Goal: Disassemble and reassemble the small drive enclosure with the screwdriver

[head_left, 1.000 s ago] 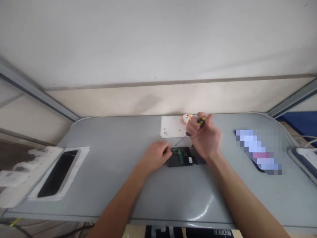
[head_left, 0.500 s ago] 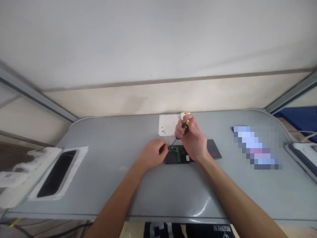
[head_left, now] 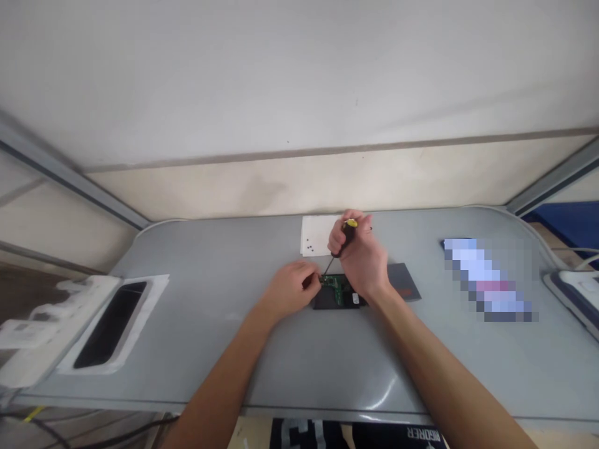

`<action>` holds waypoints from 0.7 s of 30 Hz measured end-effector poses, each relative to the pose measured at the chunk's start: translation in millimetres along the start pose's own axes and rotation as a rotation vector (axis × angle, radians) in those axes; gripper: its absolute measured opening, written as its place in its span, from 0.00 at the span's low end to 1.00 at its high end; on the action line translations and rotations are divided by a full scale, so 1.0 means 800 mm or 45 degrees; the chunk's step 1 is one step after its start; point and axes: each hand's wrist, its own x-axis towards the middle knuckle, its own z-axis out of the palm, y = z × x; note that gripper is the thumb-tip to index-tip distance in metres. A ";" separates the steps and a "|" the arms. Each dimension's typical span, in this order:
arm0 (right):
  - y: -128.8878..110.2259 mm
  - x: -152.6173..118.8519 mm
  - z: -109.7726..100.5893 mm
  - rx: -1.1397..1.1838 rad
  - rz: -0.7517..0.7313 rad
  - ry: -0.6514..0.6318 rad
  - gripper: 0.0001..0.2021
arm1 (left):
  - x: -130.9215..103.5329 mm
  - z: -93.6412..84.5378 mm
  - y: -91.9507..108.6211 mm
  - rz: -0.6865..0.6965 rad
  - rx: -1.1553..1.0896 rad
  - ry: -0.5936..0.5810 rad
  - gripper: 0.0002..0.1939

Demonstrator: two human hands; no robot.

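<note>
The right hand [head_left: 367, 265] is wrapped in a fist around the screwdriver [head_left: 347, 238], its dark handle capped in yellow, the thin shaft slanting down to the far left corner of the black casing [head_left: 324, 300]. At that same corner, the left hand [head_left: 292, 287] has its fingertips bunched together; whether they pinch anything cannot be told.

The casing lies flat and open. A green circuit board [head_left: 338, 292] runs along its far edge with an arm reaching toward the near side, and a small white label [head_left: 355, 299] sits toward its right end. The right hand and wrist hide that end, and the left fingertips cover part of the corner.

Just right of the casing is a dark grey panel [head_left: 403, 280] with a reddish mark, partly covered by the wrist. Beyond the casing, white paper [head_left: 321, 231] bears several dark specks [head_left: 309, 247]. Well left of it lies a black phone [head_left: 111, 324]; well right, a pixelated slab [head_left: 486, 284].
</note>
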 end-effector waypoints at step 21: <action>-0.009 0.009 -0.013 0.009 0.076 -0.064 0.12 | 0.001 0.000 -0.002 0.003 -0.008 0.010 0.08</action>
